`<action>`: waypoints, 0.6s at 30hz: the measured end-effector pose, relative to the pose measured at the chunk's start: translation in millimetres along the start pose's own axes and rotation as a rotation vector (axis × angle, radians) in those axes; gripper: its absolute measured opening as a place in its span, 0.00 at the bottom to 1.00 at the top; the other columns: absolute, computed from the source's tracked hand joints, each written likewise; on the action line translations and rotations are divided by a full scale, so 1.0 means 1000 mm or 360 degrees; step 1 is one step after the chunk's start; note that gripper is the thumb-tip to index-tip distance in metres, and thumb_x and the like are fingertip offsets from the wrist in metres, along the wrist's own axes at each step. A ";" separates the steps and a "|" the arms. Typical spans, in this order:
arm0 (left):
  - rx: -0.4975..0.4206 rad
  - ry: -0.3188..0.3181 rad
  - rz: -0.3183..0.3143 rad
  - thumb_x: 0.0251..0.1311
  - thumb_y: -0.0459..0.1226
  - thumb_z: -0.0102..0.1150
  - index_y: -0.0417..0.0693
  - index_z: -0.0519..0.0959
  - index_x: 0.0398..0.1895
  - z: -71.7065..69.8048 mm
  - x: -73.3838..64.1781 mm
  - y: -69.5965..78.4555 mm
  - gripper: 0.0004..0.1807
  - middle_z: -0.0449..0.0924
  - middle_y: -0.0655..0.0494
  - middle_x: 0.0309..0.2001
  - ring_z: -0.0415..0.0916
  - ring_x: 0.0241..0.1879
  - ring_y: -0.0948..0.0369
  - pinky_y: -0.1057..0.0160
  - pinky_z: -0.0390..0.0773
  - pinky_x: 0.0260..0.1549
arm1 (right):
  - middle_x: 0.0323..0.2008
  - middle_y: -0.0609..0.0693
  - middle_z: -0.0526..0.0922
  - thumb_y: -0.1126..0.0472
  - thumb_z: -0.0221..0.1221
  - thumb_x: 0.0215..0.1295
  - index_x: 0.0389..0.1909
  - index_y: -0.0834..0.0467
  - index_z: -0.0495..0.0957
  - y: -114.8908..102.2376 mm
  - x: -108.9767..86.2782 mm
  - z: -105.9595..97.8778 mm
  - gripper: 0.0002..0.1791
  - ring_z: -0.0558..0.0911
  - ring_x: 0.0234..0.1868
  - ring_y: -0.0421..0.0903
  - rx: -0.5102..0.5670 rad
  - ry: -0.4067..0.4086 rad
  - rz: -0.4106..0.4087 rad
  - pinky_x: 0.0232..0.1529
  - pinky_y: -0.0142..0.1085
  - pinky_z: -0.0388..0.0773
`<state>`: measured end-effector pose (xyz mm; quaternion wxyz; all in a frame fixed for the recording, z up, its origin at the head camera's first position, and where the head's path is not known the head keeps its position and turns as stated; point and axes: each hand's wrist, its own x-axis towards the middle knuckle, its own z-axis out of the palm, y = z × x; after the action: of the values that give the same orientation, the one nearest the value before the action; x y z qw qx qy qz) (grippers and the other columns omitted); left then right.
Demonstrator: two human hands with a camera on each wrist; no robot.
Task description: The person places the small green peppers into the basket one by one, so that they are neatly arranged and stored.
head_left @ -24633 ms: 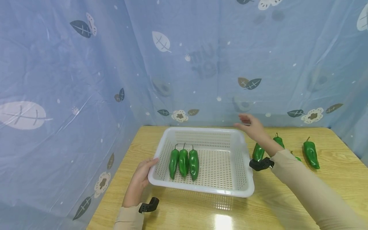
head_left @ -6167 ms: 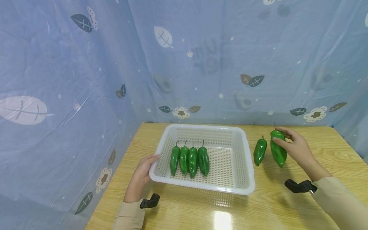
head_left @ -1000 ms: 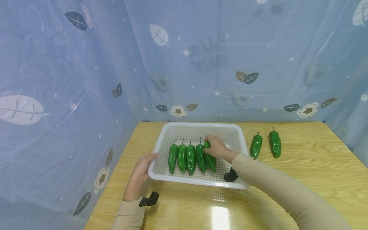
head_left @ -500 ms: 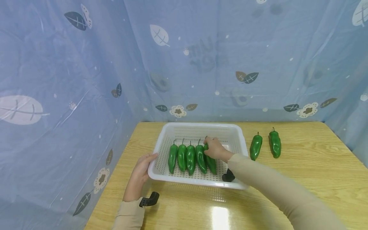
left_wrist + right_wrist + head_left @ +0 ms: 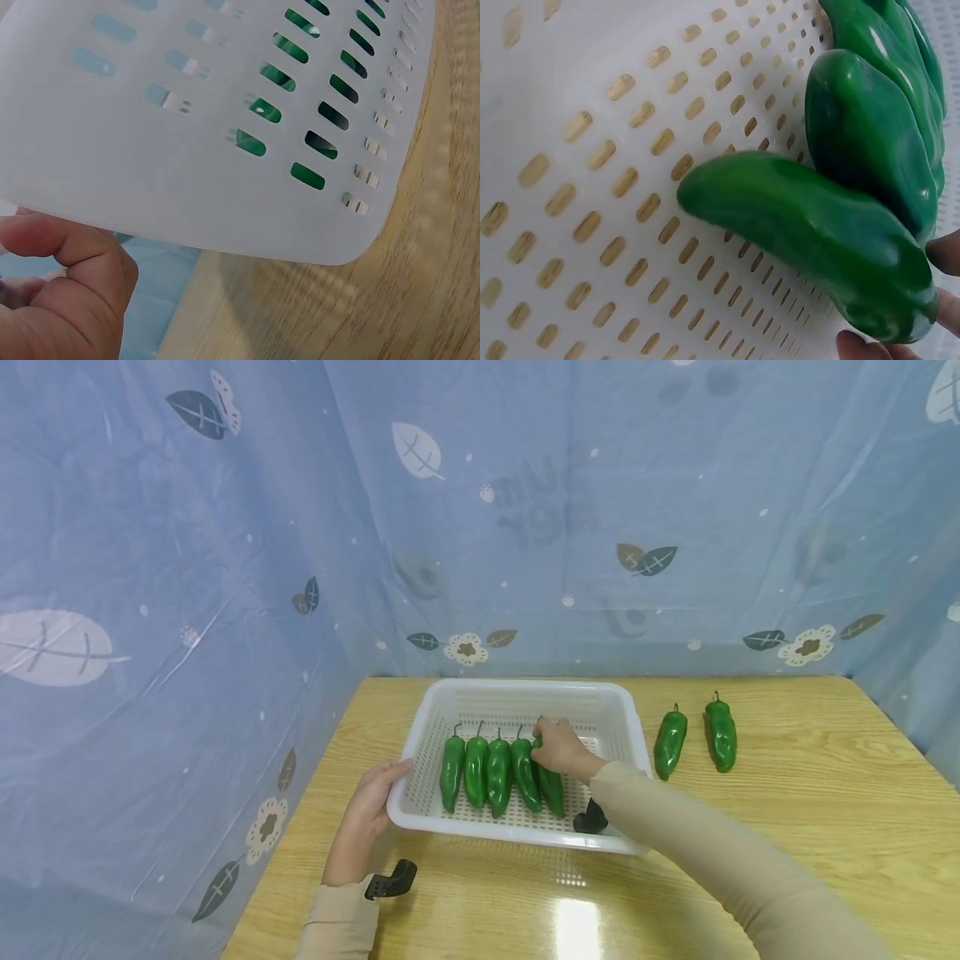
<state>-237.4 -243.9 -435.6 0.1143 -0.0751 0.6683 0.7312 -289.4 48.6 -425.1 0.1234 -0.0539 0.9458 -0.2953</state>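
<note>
A white perforated plastic basket (image 5: 517, 839) stands on the table, holding a row of long green peppers (image 5: 498, 777) with their stems toward the far side. My left hand (image 5: 372, 795) grips the basket's left rim, thumb over the edge; the left wrist view shows the basket wall (image 5: 150, 165) beside the curled fingers. Inside the basket, my right hand (image 5: 564, 752) pinches the rightmost pepper (image 5: 552, 793) near its stem end. In the right wrist view that pepper (image 5: 802, 232) lies aslant over the slotted floor, fingertips at its broad end, leaning against its neighbour (image 5: 866, 135).
Two more green peppers lie on the wooden table right of the basket, one nearer (image 5: 670, 743) and one farther right (image 5: 721, 735). A blue patterned sheet (image 5: 480, 527) hangs behind and along the left side of the table.
The basket has gained peppers, and fewer lie on the table at right. My right hand came from there into the basket; lately its pepper has barely shifted. My left hand stays on the rim.
</note>
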 end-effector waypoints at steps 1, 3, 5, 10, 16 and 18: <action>0.0004 -0.0005 0.0002 0.70 0.40 0.44 0.31 0.63 0.64 0.000 0.000 0.000 0.26 0.67 0.33 0.63 0.69 0.61 0.43 0.50 0.74 0.55 | 0.54 0.67 0.69 0.63 0.56 0.62 0.56 0.64 0.71 0.001 0.001 0.000 0.21 0.73 0.51 0.57 -0.0005 -0.0001 -0.0008 0.49 0.49 0.76; 0.0014 -0.0015 0.0004 0.70 0.40 0.44 0.30 0.62 0.64 0.000 0.000 0.000 0.26 0.66 0.33 0.63 0.68 0.62 0.43 0.49 0.73 0.56 | 0.54 0.67 0.69 0.63 0.56 0.62 0.55 0.64 0.71 0.001 0.001 0.000 0.21 0.73 0.50 0.57 -0.0004 -0.0011 -0.0015 0.48 0.48 0.76; 0.0011 -0.0010 -0.0003 0.70 0.40 0.44 0.31 0.62 0.64 0.000 0.000 0.000 0.26 0.66 0.33 0.63 0.68 0.62 0.43 0.49 0.73 0.56 | 0.55 0.68 0.68 0.63 0.56 0.62 0.56 0.64 0.71 0.001 0.001 -0.001 0.21 0.73 0.50 0.57 -0.0003 -0.0021 -0.0019 0.47 0.48 0.76; 0.0034 0.0000 -0.0010 0.71 0.41 0.44 0.30 0.62 0.64 0.000 0.000 0.000 0.26 0.65 0.33 0.64 0.67 0.62 0.43 0.50 0.73 0.56 | 0.57 0.68 0.69 0.63 0.55 0.62 0.57 0.64 0.71 0.001 -0.001 -0.005 0.22 0.73 0.54 0.59 -0.0025 -0.0007 -0.0025 0.50 0.49 0.75; 0.0040 0.0012 -0.0017 0.70 0.41 0.45 0.31 0.62 0.64 0.000 -0.001 0.001 0.26 0.65 0.33 0.64 0.68 0.62 0.44 0.51 0.74 0.55 | 0.55 0.68 0.72 0.63 0.55 0.60 0.56 0.66 0.71 0.004 0.001 -0.012 0.22 0.75 0.45 0.55 -0.0026 0.0017 -0.0039 0.45 0.46 0.76; 0.0032 0.0003 -0.0015 0.71 0.41 0.45 0.31 0.61 0.65 0.000 -0.001 0.001 0.26 0.65 0.33 0.64 0.68 0.62 0.44 0.52 0.74 0.56 | 0.53 0.67 0.74 0.63 0.56 0.60 0.55 0.65 0.71 0.005 0.002 -0.015 0.22 0.75 0.39 0.52 -0.0003 0.0030 -0.0046 0.39 0.42 0.76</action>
<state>-236.9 -244.4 -434.2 0.1180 -0.0778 0.6754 0.7238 -296.0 60.7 -416.5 0.1102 -0.0648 0.9464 -0.2967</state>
